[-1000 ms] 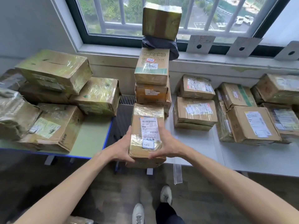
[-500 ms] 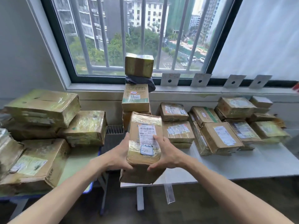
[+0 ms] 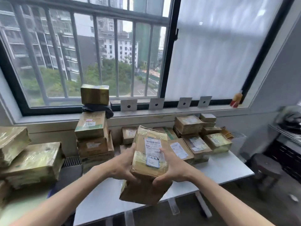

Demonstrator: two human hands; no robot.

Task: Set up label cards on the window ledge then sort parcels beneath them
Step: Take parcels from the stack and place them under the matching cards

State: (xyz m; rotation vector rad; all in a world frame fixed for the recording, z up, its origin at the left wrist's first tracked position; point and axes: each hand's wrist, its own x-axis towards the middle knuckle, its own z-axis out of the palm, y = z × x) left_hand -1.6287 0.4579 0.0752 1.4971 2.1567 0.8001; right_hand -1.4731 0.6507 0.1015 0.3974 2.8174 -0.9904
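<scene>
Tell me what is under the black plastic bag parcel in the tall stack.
Under the black plastic bag parcel stands a brown cardboard box, with more boxes below. How far the bag overlaps its top is hidden.

Brown parcel (image 3: 147, 162) with a white barcode label (image 3: 153, 146) and blue-edged sticker (image 3: 152, 162); grey cards (image 3: 128, 105), each with a black dot; white desk (image 3: 224, 168); black window frame (image 3: 167, 62).

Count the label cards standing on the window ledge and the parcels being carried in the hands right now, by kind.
Label cards on the window ledge: 4
Parcels held between the left hand and right hand, an upper parcel stacked on a lower parcel: 2
Total: 6
</scene>
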